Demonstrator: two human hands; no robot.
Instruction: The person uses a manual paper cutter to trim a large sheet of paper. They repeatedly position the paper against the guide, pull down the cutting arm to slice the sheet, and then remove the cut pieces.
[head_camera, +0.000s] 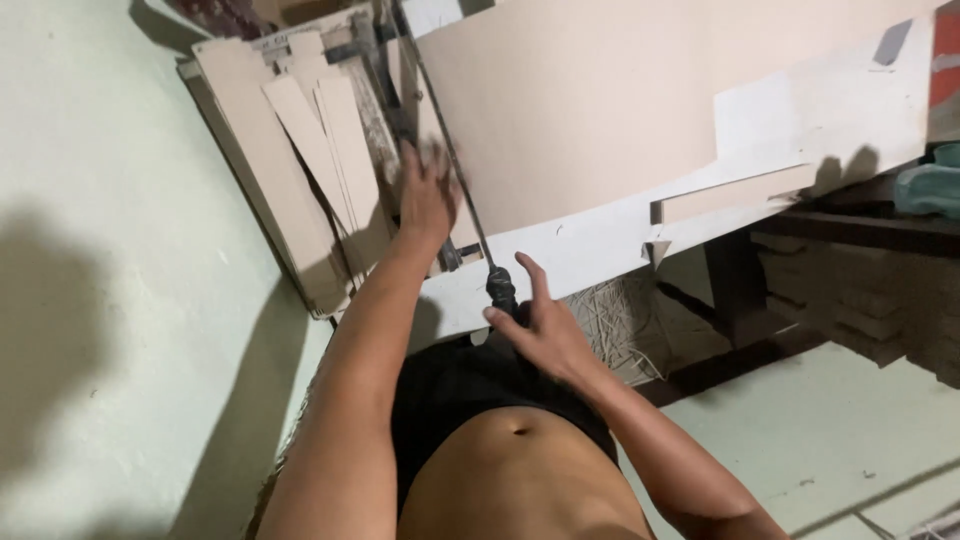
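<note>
Currently my right hand (540, 325) has its fingers half closed on the black lever handle (500, 288) of the board cutter; my left hand (425, 195), fingers released and spread, presses the large cardboard sheet (600, 110) flat on the white tabletop (590, 250). Cut strips (320, 150) stacked left suggest work is under way. Room is tight leftward, wall (100, 200) close

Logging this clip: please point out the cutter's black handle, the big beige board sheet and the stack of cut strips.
black handle (499, 287), head view, on the grip's middle.
beige board sheet (600, 100), head view, on its bare middle.
cut strips (320, 150), head view, on one upper strip.
</note>
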